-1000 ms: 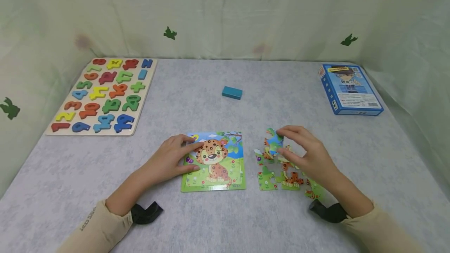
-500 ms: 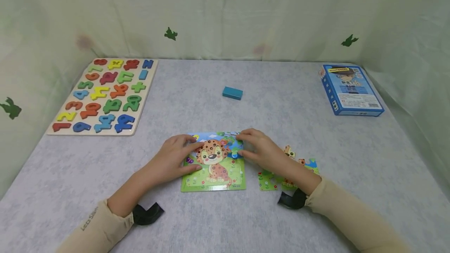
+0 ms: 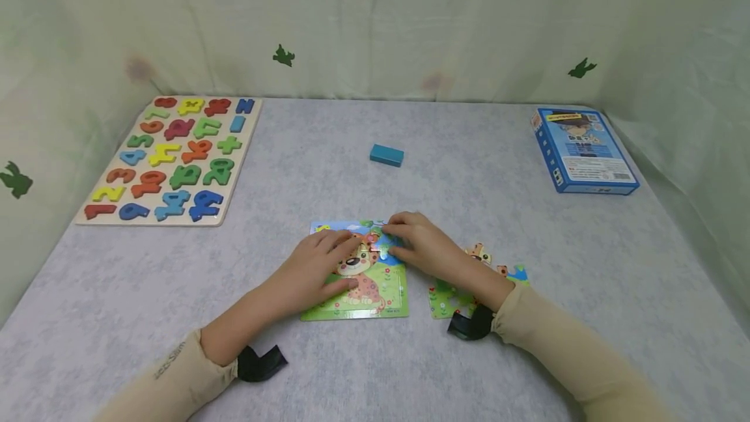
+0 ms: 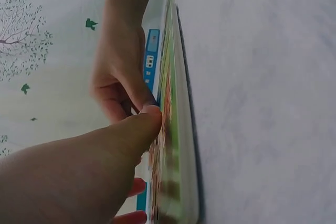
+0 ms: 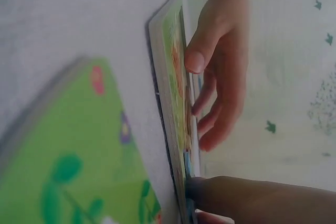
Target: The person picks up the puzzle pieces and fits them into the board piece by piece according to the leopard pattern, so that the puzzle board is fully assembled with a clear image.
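Observation:
A square jigsaw board with a spotted leopard cub picture lies flat in the middle of the table. My left hand reaches over its left half, fingers spread and relaxed above the cub's head, thumb over the body. At the board's upper right corner, my right hand pinches a blue and green puzzle piece between thumb and fingers, low against the picture. The right wrist view shows this hand at the board's edge. Loose puzzle pieces lie right of the board, partly hidden under my right forearm.
A wooden number board with colourful numerals lies at the back left. A small teal block sits behind the jigsaw board. At the back right lies a blue printed box. A pale curtain hangs behind the table.
My right hand has carried the puzzle piece from the loose pieces leftward to the board's upper right corner. My left hand has slid rightward over the cub's head.

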